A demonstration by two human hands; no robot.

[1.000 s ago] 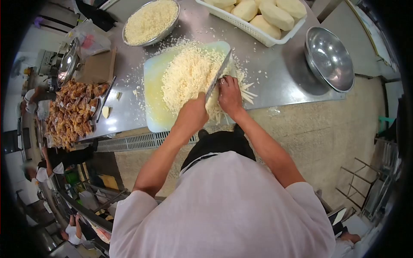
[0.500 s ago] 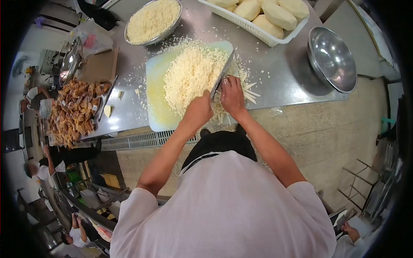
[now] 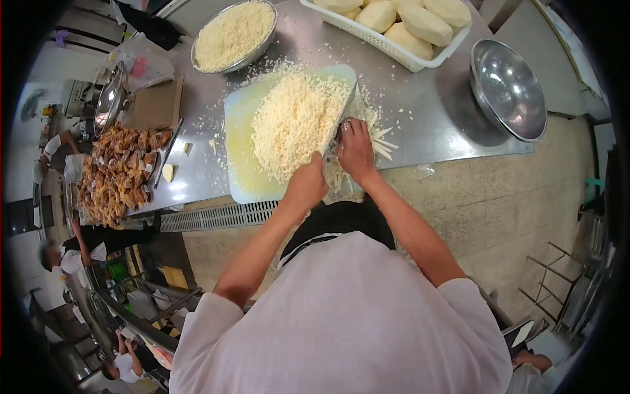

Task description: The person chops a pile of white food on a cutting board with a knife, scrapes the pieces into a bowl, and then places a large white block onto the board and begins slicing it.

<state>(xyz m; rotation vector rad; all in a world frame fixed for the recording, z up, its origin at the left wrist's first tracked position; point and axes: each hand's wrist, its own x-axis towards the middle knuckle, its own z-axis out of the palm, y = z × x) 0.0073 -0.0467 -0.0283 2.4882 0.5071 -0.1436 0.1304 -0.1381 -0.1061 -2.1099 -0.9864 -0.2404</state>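
My left hand (image 3: pixel 307 184) is closed round a knife's handle. The knife's blade (image 3: pixel 338 121) slants away from me along the right side of a heap of finely chopped pale vegetable (image 3: pixel 295 121). Under the heap lies a light cutting board (image 3: pixel 239 174). My right hand (image 3: pixel 356 152) has its fingers curled close against the blade, over a bunch of pale vegetable strips (image 3: pixel 381 144). The strips stick out to the right of the fingers, and part of the bunch is hidden under the hand.
A metal bowl of chopped vegetable (image 3: pixel 235 36), a white basket (image 3: pixel 423 64) of peeled pale vegetables (image 3: pixel 423 26) and another metal bowl (image 3: pixel 508 88) surround the board on the steel table (image 3: pixel 446 141). Wrapped brown food (image 3: pixel 118 174) is piled left. Other people stand farther left.
The knife's angle has shifted slightly, and my left hand sits a little lower. My right hand stays on the strips. The whole view has shifted slightly.
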